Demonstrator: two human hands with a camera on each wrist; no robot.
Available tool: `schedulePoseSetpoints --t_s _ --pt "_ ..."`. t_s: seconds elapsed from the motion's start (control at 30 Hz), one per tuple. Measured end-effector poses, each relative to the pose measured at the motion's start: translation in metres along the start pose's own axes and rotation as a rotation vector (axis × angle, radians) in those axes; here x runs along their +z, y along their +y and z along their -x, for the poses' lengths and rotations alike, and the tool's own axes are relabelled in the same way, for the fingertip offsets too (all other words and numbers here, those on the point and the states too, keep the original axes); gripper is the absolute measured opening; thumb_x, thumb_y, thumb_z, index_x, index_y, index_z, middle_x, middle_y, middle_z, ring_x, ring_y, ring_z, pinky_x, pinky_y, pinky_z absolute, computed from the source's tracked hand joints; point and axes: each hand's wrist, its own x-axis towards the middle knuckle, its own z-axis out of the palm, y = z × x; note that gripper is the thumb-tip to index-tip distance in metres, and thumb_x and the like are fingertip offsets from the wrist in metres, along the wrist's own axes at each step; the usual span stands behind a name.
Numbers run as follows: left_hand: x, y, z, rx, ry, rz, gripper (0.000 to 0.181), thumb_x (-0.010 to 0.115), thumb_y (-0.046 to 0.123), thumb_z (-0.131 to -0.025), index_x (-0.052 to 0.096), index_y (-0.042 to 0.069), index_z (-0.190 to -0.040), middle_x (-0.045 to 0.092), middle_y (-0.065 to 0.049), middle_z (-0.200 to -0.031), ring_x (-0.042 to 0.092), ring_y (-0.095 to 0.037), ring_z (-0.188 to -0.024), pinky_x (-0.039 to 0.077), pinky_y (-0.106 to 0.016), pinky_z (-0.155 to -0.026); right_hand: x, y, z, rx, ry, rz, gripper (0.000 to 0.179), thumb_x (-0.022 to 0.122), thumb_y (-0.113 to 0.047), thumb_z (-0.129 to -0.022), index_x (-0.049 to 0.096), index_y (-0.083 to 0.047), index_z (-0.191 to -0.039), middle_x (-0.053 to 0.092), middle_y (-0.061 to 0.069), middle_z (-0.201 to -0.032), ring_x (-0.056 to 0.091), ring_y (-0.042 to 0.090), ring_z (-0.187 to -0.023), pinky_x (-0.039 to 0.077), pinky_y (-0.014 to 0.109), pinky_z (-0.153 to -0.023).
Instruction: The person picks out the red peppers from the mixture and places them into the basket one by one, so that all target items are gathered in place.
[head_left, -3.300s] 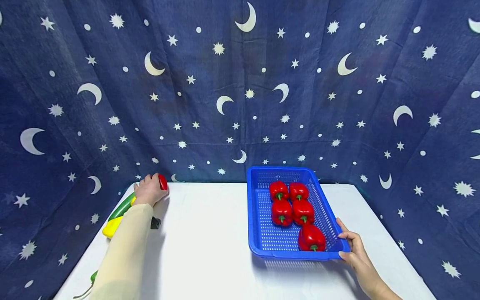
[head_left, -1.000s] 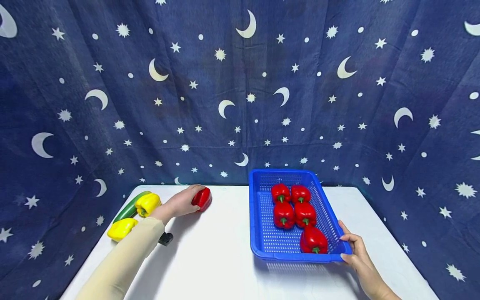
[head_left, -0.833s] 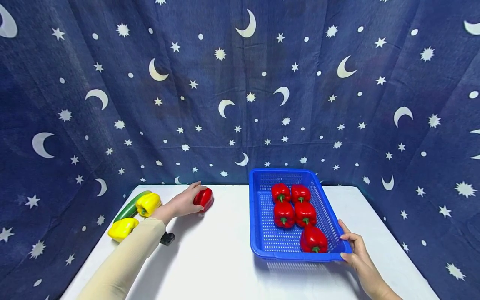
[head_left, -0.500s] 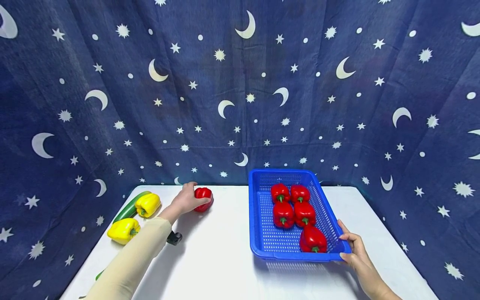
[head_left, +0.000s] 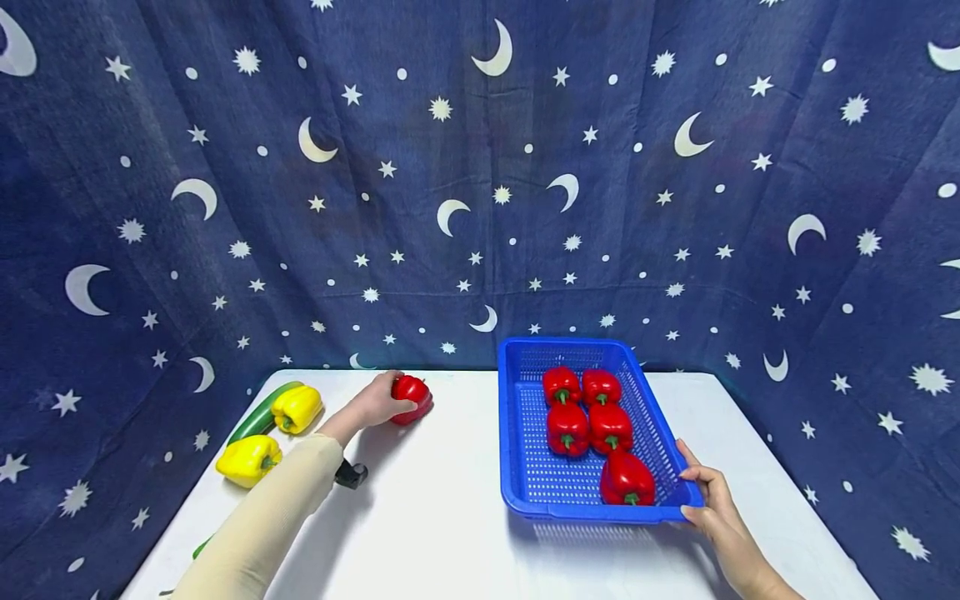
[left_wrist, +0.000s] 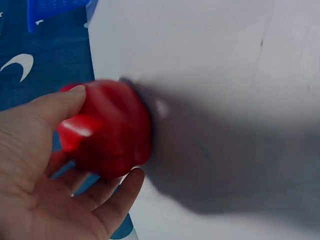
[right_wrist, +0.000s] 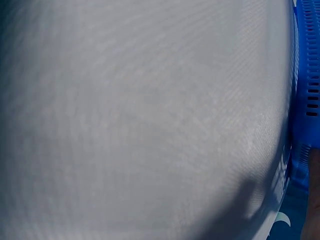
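Observation:
My left hand (head_left: 375, 405) holds a red bell pepper (head_left: 415, 392) near the back edge of the white table, left of centre. In the left wrist view the thumb lies on the near side of the pepper (left_wrist: 117, 131) and the fingers curve around its lower side. My right hand (head_left: 718, 517) grips the near right corner of a blue perforated basket (head_left: 506, 450), thumb in front and fingers on the side rim. Several red bell peppers (head_left: 567, 427) lie in the basket, mostly stem toward me. The right wrist view shows mainly white tablecloth and the basket's side (right_wrist: 309, 80).
At the left of the table lie two yellow bell peppers (head_left: 296, 408) and a long green cucumber (head_left: 258, 415). A green piece (head_left: 200, 548) peeks out beside the left sleeve (head_left: 262, 517). A blue curtain (head_left: 420, 275) with moons and stars hangs behind the table.
My left hand has brought the red pepper rightward from the back left corner, then turned it in place near the back edge; its stem now shows on top. The right hand has stayed at the basket.

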Motion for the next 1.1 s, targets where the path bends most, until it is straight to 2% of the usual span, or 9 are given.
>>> schedulePoseSetpoints --t_s 0.13,0.23,0.33,0.5,0.7,0.8,0.9,1.0,1.1 --pt "-0.004 0.0 0.0 0.059 -0.079 -0.005 0.071 0.072 0.011 -0.093 0.038 -0.005 -0.153 0.051 -0.026 -0.143 0.051 -0.042 -0.129 0.043 -0.054 -0.108 -0.001 0.001 0.0 -0.006 -0.004 0.006 0.034 0.036 0.006 -0.098 0.026 0.002 -0.13 0.009 -0.004 -0.172 0.026 -0.018 -0.138 0.042 0.01 -0.095" --pt "-0.004 0.001 0.0 0.046 -0.099 0.011 0.079 0.072 0.012 -0.092 0.03 -0.001 -0.158 0.044 -0.027 -0.151 0.046 -0.042 -0.134 0.041 -0.056 -0.111 -0.001 0.002 0.0 -0.012 -0.004 0.003 0.034 0.036 0.007 -0.098 0.026 0.002 -0.13 0.009 -0.004 -0.172 0.026 -0.018 -0.138 0.041 0.01 -0.096" --pt "0.001 0.003 0.0 0.013 -0.046 0.017 0.084 0.073 0.025 -0.092 0.028 -0.001 -0.158 0.04 -0.028 -0.151 0.047 -0.043 -0.133 0.043 -0.057 -0.108 -0.001 0.002 0.0 -0.011 -0.003 0.001 0.034 0.036 0.007 -0.098 0.026 0.002 -0.13 0.009 -0.005 -0.171 0.026 -0.018 -0.138 0.041 0.01 -0.096" --pt "0.01 0.01 0.0 -0.085 0.098 -0.007 0.082 0.073 0.05 -0.089 0.042 -0.003 -0.144 0.046 -0.026 -0.135 0.055 -0.04 -0.119 0.049 -0.054 -0.099 0.001 0.001 0.001 0.008 -0.003 -0.005 0.034 0.037 0.004 -0.099 0.026 0.001 -0.13 0.008 -0.005 -0.171 0.026 -0.019 -0.137 0.04 0.01 -0.096" --pt "0.016 0.016 -0.002 -0.114 0.141 -0.066 0.075 0.072 0.05 -0.09 0.048 -0.001 -0.138 0.052 -0.024 -0.128 0.057 -0.039 -0.114 0.051 -0.053 -0.096 0.001 0.003 0.001 0.013 -0.007 -0.022 0.033 0.037 0.005 -0.099 0.026 0.001 -0.13 0.008 -0.006 -0.171 0.027 -0.018 -0.137 0.043 0.012 -0.095" --pt "0.017 0.014 -0.003 -0.082 0.137 -0.077 0.068 0.073 0.044 -0.091 0.051 -0.001 -0.137 0.054 -0.023 -0.128 0.058 -0.038 -0.113 0.052 -0.052 -0.096 0.001 0.003 0.001 0.01 -0.008 -0.023 0.033 0.037 0.005 -0.099 0.025 0.001 -0.13 0.009 -0.007 -0.171 0.028 -0.018 -0.137 0.044 0.013 -0.094" --pt "0.016 0.012 -0.004 -0.014 0.123 -0.067 0.06 0.071 0.035 -0.092 0.054 -0.001 -0.137 0.057 -0.022 -0.129 0.058 -0.037 -0.114 0.051 -0.051 -0.097 0.001 0.001 0.001 0.013 -0.002 -0.008 0.033 0.037 0.005 -0.099 0.026 0.001 -0.13 0.009 -0.007 -0.171 0.027 -0.019 -0.136 0.043 0.012 -0.094" --pt "0.014 0.008 -0.005 0.057 0.091 -0.04 0.055 0.067 0.024 -0.091 0.055 -0.001 -0.139 0.059 -0.021 -0.132 0.058 -0.036 -0.116 0.05 -0.051 -0.098 0.001 0.0 0.001 0.017 0.004 0.004 0.034 0.038 0.004 -0.098 0.026 0.0 -0.129 0.009 -0.007 -0.171 0.027 -0.02 -0.135 0.042 0.011 -0.094" --pt "0.012 0.005 -0.004 0.086 0.049 -0.014 0.054 0.063 0.02 -0.092 0.056 0.002 -0.142 0.058 -0.019 -0.135 0.056 -0.034 -0.119 0.05 -0.05 -0.099 0.001 -0.001 0.0 0.018 0.006 0.002 0.033 0.038 0.004 -0.098 0.026 0.0 -0.129 0.009 -0.007 -0.171 0.028 -0.02 -0.134 0.043 0.012 -0.093"
